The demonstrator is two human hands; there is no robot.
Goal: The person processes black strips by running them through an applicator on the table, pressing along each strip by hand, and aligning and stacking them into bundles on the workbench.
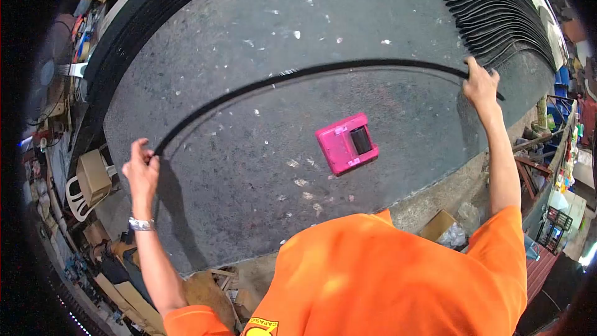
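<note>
A long, narrow black strip [298, 74] bows in an arc across the dark grey worktable [242, 149], with a small pale mark on its upper side. My left hand [142, 171] pinches its left end between thumb and fingers. Near the other end, my right hand [481, 84] is closed round the strip, and a short tail sticks out past the fingers. Between me and the arc lies a pink plastic case [336, 149] with a black roll [360, 140] set in it; neither hand touches it.
Many similar black strips [491, 12] lie side by side at the upper right, and their row curves along the far left edge [118, 43]. Left of the table stands a cardboard box [93, 177] on a white chair [76, 202]. Another open carton [438, 225] sits below the near edge.
</note>
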